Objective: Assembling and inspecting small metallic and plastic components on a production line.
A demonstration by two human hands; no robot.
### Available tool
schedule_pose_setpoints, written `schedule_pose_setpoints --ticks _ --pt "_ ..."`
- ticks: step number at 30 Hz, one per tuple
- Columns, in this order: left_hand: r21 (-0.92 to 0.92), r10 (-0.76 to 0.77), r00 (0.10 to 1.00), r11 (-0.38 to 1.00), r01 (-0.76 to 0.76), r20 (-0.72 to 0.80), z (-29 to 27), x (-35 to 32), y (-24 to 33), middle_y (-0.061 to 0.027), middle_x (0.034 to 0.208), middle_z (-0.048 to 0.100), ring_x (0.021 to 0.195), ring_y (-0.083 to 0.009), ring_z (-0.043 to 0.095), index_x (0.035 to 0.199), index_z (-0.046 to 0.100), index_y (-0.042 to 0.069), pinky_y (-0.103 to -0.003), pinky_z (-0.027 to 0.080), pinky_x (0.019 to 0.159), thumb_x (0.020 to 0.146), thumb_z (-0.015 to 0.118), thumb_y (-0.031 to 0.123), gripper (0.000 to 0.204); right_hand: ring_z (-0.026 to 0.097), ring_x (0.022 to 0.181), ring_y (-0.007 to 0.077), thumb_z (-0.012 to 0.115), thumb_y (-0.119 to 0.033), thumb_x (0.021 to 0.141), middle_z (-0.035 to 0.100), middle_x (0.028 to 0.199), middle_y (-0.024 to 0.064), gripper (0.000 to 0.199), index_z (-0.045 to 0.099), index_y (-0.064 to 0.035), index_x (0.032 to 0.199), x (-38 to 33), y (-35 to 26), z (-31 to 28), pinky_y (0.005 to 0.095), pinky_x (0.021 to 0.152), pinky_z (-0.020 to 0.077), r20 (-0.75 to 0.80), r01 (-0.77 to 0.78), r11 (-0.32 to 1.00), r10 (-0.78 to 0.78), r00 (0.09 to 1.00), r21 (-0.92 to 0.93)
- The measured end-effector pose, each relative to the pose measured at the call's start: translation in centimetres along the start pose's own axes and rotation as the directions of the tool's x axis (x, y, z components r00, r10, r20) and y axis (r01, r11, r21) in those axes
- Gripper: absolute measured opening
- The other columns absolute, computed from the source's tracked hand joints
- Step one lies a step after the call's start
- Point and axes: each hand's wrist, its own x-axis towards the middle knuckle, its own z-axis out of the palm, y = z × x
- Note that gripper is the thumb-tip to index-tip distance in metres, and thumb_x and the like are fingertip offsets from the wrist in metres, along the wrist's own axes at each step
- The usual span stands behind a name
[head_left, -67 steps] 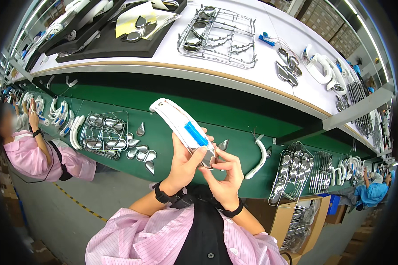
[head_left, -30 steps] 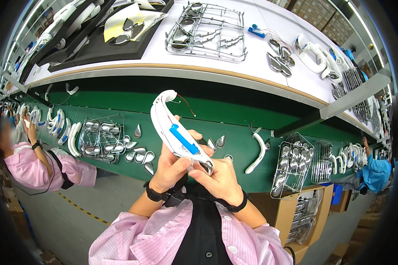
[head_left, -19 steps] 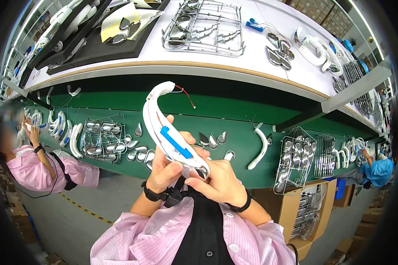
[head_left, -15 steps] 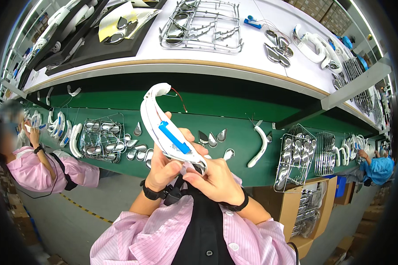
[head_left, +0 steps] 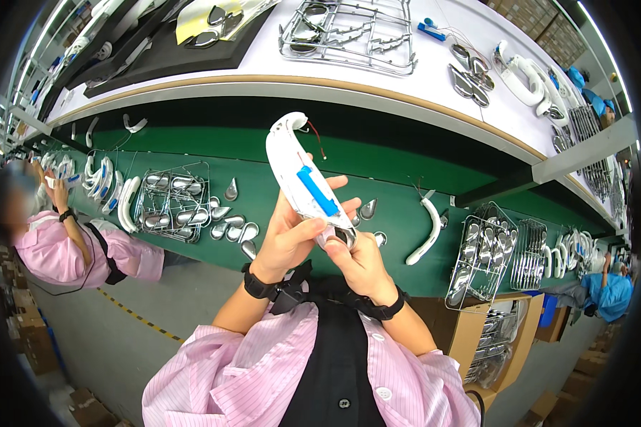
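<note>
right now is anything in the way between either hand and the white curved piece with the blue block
Nothing visible: the left hand holds the white curved piece, and the right hand is on its shiny lower end. The underside is hidden.

Left fingers (head_left: 338,182) and right fingers (head_left: 363,246) hold a curved white housing (head_left: 286,154), its lower end perhaps chrome.

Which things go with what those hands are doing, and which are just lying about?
Likely used:
curved white housing with blue block, held by left hand
silvery end piece, held by right hand
perhaps loose silvery teardrop pieces

Apparently lying about:
yellow sheet
cardboard box
blue container
</note>
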Motion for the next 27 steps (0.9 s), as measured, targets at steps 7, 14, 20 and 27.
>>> schedule_pose_setpoints --ticks 7,14,20,27 --pt "0.081 -0.071 0.997 0.994 0.071 -0.01 -0.7 1.0 -0.7 -0.0254 0.14 0.04 0.119 -0.0397 0.054 0.145 0.017 0.006 -0.047 0.046 0.098 0.088 0.057 0.008 0.07 0.049 0.062 0.0075 0.047 -0.038 0.099 0.055 0.068 0.0004 0.041 0.059 0.0011 0.091 -0.4 1.1 0.9 0.0236 0.055 0.0389 -0.015 -0.231 0.896 0.256 0.967 0.378" --pt "0.126 -0.044 0.999 0.991 0.047 -0.028 -0.4 1.0 -2.0 -0.0252 0.131 0.049 0.11 -0.0357 0.06 0.144 0.018 0.006 -0.044 0.05 0.094 0.095 0.051 0.017 0.06 0.043 0.052 0.0055 0.043 -0.051 0.096 0.05 0.061 -0.001 0.053 0.058 -0.0023 0.081 -0.7 2.0 0.2 0.0209 0.047 0.0318 0.062 -0.282 0.862 0.283 0.957 0.421" --pt "-0.039 -0.156 0.98 0.988 0.152 -0.127 -0.3 0.8 -2.4 -0.0231 0.125 0.053 0.105 -0.0348 0.062 0.138 0.028 0.004 -0.044 0.053 0.088 0.1 0.042 0.025 0.046 0.041 0.048 0.0053 0.048 -0.041 0.097 0.047 0.056 -0.0012 0.044 0.057 -0.0053 0.074 0.6 -0.2 0.3 0.0221 0.044 0.029 0.11 -0.352 0.869 0.335 0.936 0.348" --pt "-0.108 -0.19 0.961 0.979 0.171 -0.201 -1.5 0.6 -3.5 -0.0203 0.111 0.059 0.095 -0.0339 0.065 0.129 0.036 0.003 -0.043 0.054 0.084 0.101 0.036 0.029 0.038 0.033 0.044 0.0048 0.048 -0.037 0.096 0.038 0.053 -0.0047 0.039 0.047 -0.0094 0.068 1.2 0.5 2.1 0.0218 0.042 0.0244 0.005 -0.362 0.849 0.39 0.921 0.385"
